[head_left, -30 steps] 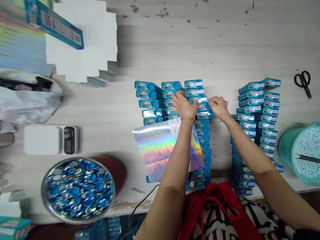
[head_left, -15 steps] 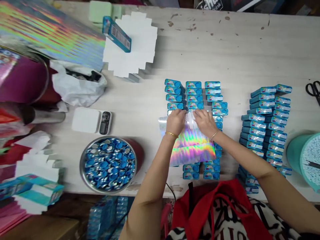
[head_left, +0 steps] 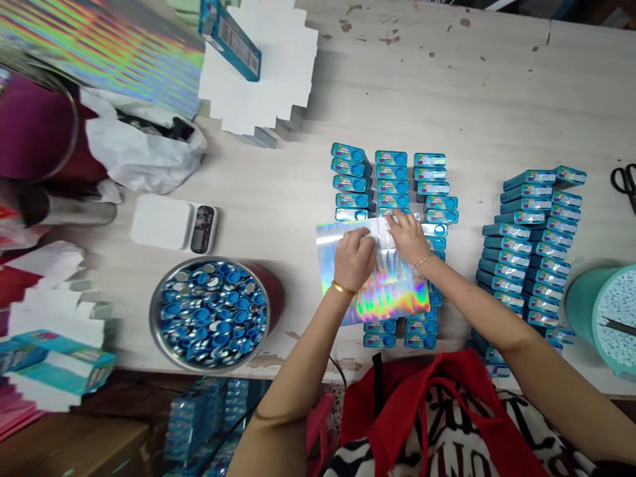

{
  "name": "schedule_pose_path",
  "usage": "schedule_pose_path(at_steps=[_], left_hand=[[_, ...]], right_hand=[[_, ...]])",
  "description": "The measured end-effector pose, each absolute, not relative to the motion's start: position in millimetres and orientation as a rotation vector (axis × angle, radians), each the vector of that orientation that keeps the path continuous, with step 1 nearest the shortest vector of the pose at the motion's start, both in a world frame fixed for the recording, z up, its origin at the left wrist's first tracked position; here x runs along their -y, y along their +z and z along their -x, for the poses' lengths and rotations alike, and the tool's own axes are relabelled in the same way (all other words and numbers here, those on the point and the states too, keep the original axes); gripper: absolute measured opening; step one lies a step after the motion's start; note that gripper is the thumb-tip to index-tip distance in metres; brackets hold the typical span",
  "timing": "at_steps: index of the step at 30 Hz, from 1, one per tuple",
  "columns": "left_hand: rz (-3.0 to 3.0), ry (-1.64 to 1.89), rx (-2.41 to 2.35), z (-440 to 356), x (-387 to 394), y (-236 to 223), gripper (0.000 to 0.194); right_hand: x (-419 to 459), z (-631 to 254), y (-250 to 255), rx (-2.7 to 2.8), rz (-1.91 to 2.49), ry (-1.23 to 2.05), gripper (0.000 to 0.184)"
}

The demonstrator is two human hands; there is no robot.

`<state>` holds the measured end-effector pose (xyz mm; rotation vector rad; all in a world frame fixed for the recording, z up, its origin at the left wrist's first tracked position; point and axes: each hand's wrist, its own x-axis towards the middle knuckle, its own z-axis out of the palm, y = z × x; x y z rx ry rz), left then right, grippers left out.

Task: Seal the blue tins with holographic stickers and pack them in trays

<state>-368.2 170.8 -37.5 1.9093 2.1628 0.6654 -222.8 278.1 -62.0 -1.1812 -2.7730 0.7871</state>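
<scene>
A shiny rainbow holographic bag [head_left: 392, 281] lies flat over the middle rows of blue boxes. Along its top edge is a white strip [head_left: 381, 237]. My left hand [head_left: 354, 260] rests on the bag's left half, its fingers curled in a pinch near the strip; what lies between the fingertips is hidden. At the top edge, my right hand [head_left: 408, 238] has its bent fingers closed on the bag beside the strip. Small blue printed boxes [head_left: 392, 173] stand in rows beyond the bag, and more show below it.
To the right stand more rows of blue boxes [head_left: 507, 258], a teal tub [head_left: 579, 301] and black scissors [head_left: 627, 185]. On the left are a metal pot [head_left: 155, 324] of blue-and-silver discs, a white scale [head_left: 161, 222], a white plastic bag [head_left: 154, 156] and stacked white cartons [head_left: 283, 66].
My left hand has drawn back from the bag's top edge towards me, uncovering its upper left corner. My right hand stays near the top edge. The whole view has shifted slightly.
</scene>
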Motion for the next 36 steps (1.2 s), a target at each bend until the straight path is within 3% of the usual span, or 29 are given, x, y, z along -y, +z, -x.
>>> schedule_pose_path(at_steps=[4, 6, 9, 11, 14, 22, 29, 36], left_hand=[[-1.482, 1.052, -2.280, 351, -154, 14, 0.014], [-1.167, 1.308, -2.252, 344, -159, 28, 0.016], [-0.796, 1.491, -2.048, 334, -177, 25, 0.025], [-0.659, 1.506, -1.938, 325, -191, 13, 0.030], [-0.563, 1.479, -1.842, 309, -210, -5, 0.030], [-0.544, 1.423, -1.760, 264, -277, -35, 0.016], [-0.888, 1.191, -1.988, 247, -315, -50, 0.017], [-1.130, 0.925, -2.257, 245, -322, -59, 0.011]], right_hand=[[-281, 215, -53, 2.440, 1.163, 1.081, 0.044], [-278, 208, -45, 2.126, 1.176, 1.285, 0.055], [-268, 193, -29, 1.738, 1.177, 1.627, 0.073], [-263, 183, -19, 1.612, 1.179, 1.736, 0.066], [-266, 166, -12, 1.563, 1.251, 1.653, 0.054], [-326, 120, -25, 1.495, 1.485, 1.544, 0.050], [-372, 97, -43, 1.712, 1.630, 1.348, 0.029], [-390, 96, -51, 1.956, 1.799, 1.230, 0.020]])
